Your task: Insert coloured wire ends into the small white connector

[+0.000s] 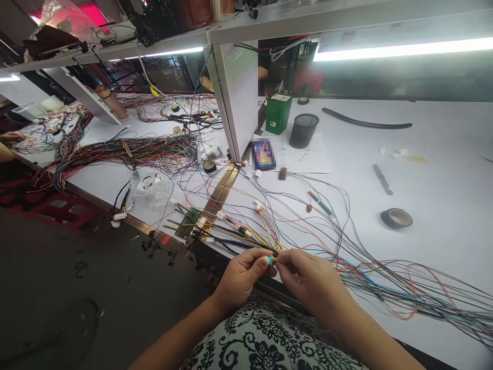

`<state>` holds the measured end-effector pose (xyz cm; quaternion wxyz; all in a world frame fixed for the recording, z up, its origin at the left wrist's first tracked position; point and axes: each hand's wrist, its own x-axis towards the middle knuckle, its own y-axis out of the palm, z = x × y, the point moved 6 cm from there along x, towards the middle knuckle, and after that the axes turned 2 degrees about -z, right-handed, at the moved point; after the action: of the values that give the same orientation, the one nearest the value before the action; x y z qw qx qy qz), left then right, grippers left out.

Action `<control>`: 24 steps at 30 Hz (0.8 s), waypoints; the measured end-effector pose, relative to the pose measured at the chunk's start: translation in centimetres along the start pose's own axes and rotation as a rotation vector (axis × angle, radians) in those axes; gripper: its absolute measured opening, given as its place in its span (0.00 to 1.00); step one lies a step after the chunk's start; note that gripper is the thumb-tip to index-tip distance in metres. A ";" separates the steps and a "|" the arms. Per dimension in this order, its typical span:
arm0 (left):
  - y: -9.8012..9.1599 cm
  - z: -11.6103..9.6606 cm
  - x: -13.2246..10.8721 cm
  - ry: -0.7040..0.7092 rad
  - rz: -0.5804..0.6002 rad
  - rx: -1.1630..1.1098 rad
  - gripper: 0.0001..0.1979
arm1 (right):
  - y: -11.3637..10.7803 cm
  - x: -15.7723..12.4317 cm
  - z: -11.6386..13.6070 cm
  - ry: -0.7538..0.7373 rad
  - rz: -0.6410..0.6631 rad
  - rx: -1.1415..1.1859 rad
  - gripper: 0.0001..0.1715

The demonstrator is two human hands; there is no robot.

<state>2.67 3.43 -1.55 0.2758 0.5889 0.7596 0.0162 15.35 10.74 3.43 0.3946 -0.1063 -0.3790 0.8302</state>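
Note:
My left hand (242, 275) pinches a small white and teal connector (268, 260) between thumb and forefinger, just over the table's front edge. From the right, my right hand (304, 272) meets it, fingers closed on thin wires at the connector's end. Behind both hands, yellow, red and black wires (265, 228) run back to white plugs. A long bundle of many-coloured wires (404, 295) stretches off to the right, partly behind my right hand. To the left of my hands, a green board (187, 224) with black wire ends lies at the table edge.
On the white table (435, 221) are a tape roll (396, 218), a mesh cup (303, 131), a green box (278, 114) and a black tube (365, 119). A big wire bundle (127, 150) and plastic bag (150, 189) lie left. Another person's hand (11, 137) shows far left.

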 end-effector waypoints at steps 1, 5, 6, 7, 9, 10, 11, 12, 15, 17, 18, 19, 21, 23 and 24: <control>0.1 -0.2 0.0 0.007 0.008 0.029 0.14 | 0.1 0.0 0.0 -0.015 -0.009 -0.011 0.06; 0.2 -0.7 0.1 0.037 -0.016 0.093 0.14 | 0.6 0.0 0.1 -0.046 -0.014 -0.044 0.08; 0.3 -0.6 0.3 0.030 -0.016 0.060 0.14 | 0.7 0.0 0.0 -0.038 -0.008 -0.053 0.08; 0.4 -0.4 0.4 0.015 -0.012 0.003 0.13 | 0.7 0.1 0.0 -0.025 0.000 -0.060 0.08; 0.6 0.0 0.7 -0.029 0.002 -0.156 0.13 | 0.4 0.3 -0.1 0.006 0.007 -0.063 0.06; 0.7 0.2 0.8 -0.051 0.005 -0.242 0.13 | 0.2 0.4 -0.2 0.017 0.003 -0.061 0.06; 0.8 0.4 0.9 -0.074 0.003 -0.322 0.13 | -0.1 0.5 -0.2 0.022 -0.011 -0.059 0.05; 0.8 0.5 1.0 -0.097 -0.005 -0.393 0.13 | -0.4 0.5 -0.2 0.018 -0.030 -0.060 0.05; 0.7 0.8 1.2 -0.157 -0.022 -0.526 0.12 | -0.8 0.4 -0.2 -0.011 -0.059 -0.077 0.07; 0.7 1.0 1.2 -0.189 -0.016 -0.562 0.12 | -0.7 0.2 -0.3 -0.018 -0.047 -0.088 0.08; 0.7 1.0 1.2 -0.199 -0.010 -0.572 0.13 | -0.6 0.0 -0.4 -0.017 -0.039 -0.092 0.09; 0.7 1.0 1.2 -0.209 -0.007 -0.579 0.14 | -0.4 -0.1 -0.4 -0.013 -0.034 -0.094 0.09; 0.8 1.1 1.2 -0.217 -0.003 -0.586 0.15 | -0.3 -0.2 -0.5 -0.004 -0.029 -0.095 0.09; 0.8 1.1 1.2 -0.204 -0.004 -0.575 0.16 | -0.1 -0.3 -0.6 0.004 -0.022 -0.087 0.09; 0.8 1.1 1.1 -0.189 -0.001 -0.559 0.17 | 0.0 -0.2 -0.6 0.003 -0.016 -0.074 0.09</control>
<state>3.73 4.31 -2.63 0.4966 0.4885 0.6971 0.1698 15.81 10.88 3.03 0.3978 -0.1191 -0.4099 0.8121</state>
